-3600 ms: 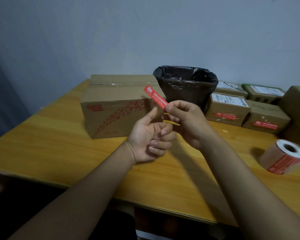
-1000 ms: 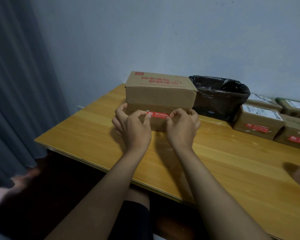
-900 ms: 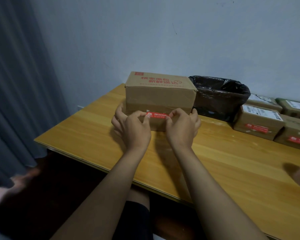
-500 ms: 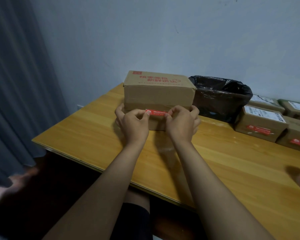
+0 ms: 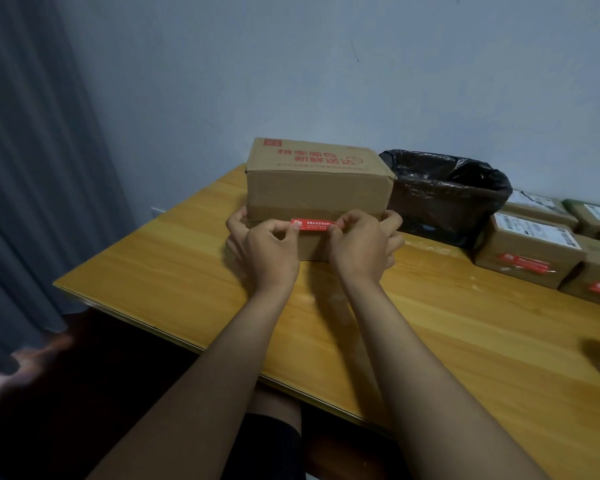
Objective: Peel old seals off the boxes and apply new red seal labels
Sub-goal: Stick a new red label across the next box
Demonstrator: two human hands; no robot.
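A large cardboard box with red print on its top stands on the wooden table, its front face toward me. A red seal label lies flat and level across the taped seam on that face. My left hand pinches the label's left end with thumb and forefinger, and its other fingers reach round the box's left corner. My right hand pinches the right end the same way, fingers spread toward the box's right corner. The box's lower front is hidden behind both hands.
A bin lined with a black bag stands right of the box. Further right sit several small boxes, two with red seals. A grey curtain hangs at the left. The table's near edge runs diagonally below my forearms.
Earlier my right hand held the label in the air; now it lies on the box front between both hands. Over the last second the hands have barely moved.
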